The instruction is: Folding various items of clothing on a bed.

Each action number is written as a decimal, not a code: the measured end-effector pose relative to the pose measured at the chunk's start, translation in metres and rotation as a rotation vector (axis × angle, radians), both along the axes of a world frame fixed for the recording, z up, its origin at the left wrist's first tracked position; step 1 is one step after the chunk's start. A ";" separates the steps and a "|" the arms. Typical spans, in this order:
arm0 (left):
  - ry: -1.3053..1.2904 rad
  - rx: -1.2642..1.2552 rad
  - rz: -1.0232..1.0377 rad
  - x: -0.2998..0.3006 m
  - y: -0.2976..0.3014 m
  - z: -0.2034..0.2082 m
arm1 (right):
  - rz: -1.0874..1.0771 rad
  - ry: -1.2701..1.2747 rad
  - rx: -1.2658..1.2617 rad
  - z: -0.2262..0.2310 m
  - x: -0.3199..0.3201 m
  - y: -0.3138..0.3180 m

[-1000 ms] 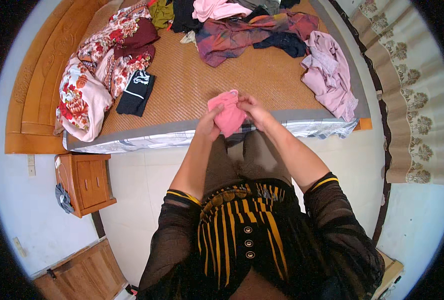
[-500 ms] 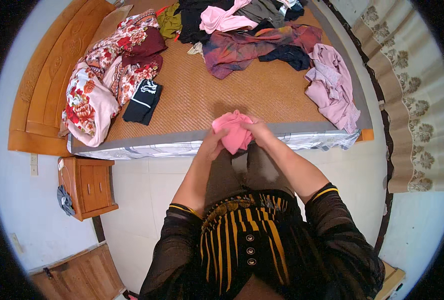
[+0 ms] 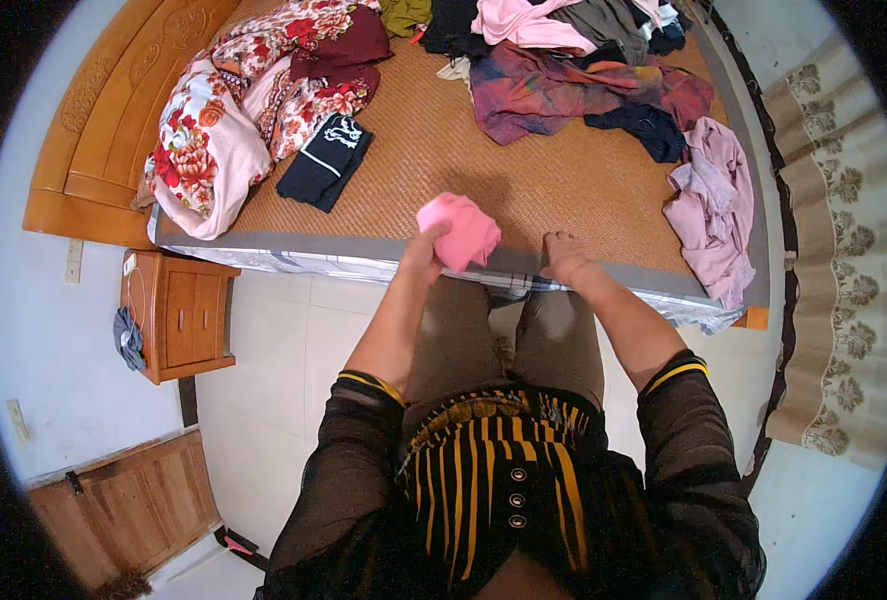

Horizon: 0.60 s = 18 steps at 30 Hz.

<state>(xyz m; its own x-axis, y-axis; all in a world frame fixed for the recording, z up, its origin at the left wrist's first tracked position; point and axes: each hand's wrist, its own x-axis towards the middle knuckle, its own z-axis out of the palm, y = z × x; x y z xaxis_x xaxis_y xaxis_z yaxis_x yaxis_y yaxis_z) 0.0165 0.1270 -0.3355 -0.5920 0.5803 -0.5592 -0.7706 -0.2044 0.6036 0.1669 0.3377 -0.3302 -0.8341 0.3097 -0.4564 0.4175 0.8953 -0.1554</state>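
A bundled pink cloth (image 3: 460, 233), its garment kind not clear, is gripped at its left side by my left hand (image 3: 425, 252), just over the front edge of the bed (image 3: 404, 180). My right hand (image 3: 566, 258) is apart from the cloth. It rests on the grey border of the woven mat, fingers extended and holding nothing. Farther left on the mat lies a folded black garment (image 3: 326, 163) with a white pattern and stripe.
A floral quilt (image 3: 204, 125) is heaped by the wooden headboard (image 3: 104, 125). Crumpled clothes, including a dark multicoloured garment (image 3: 554, 95), lie toward the far side. A light pink garment (image 3: 712, 210) is at the right. A wooden nightstand (image 3: 189, 315) stands left; a curtain (image 3: 834, 260) hangs right.
My right hand has let go of the pink cloth and moved right onto the bed edge. My left hand keeps the cloth. The view has shifted, moving the bed items rightward.
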 end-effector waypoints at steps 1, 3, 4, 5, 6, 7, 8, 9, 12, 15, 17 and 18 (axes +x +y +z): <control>-0.036 -0.044 0.061 -0.010 0.004 0.004 | 0.003 -0.003 -0.003 0.002 -0.006 -0.002; -0.029 0.000 0.082 -0.034 0.011 -0.006 | -0.016 -0.165 -0.046 0.004 -0.015 -0.001; -0.004 0.053 0.088 -0.045 0.016 -0.007 | -0.019 -0.167 -0.047 0.000 -0.016 0.001; 0.019 0.106 0.093 -0.056 0.022 -0.008 | 0.014 -0.153 -0.036 -0.007 -0.016 0.004; 0.003 0.087 0.095 -0.069 0.029 -0.008 | 0.043 -0.140 -0.024 -0.015 -0.015 0.007; 0.001 0.086 0.093 -0.084 0.035 -0.008 | 0.041 -0.141 -0.024 -0.021 -0.016 0.008; 0.036 0.118 0.138 -0.100 0.042 -0.008 | 0.013 -0.144 -0.015 -0.028 -0.016 0.009; 0.070 0.150 0.182 -0.116 0.049 -0.009 | -0.017 -0.148 -0.005 -0.031 -0.015 0.009; 0.107 0.152 0.264 -0.171 0.059 0.010 | -0.001 -0.107 0.003 -0.025 -0.016 0.003; 0.156 0.238 0.337 -0.226 0.063 0.025 | -0.002 -0.114 0.002 -0.021 -0.016 0.001; 0.059 0.082 0.406 -0.234 0.066 0.028 | -0.048 -0.168 -0.030 -0.018 -0.017 0.004; 0.011 0.002 0.378 -0.239 0.061 0.018 | -0.074 -0.205 -0.058 -0.014 -0.018 0.005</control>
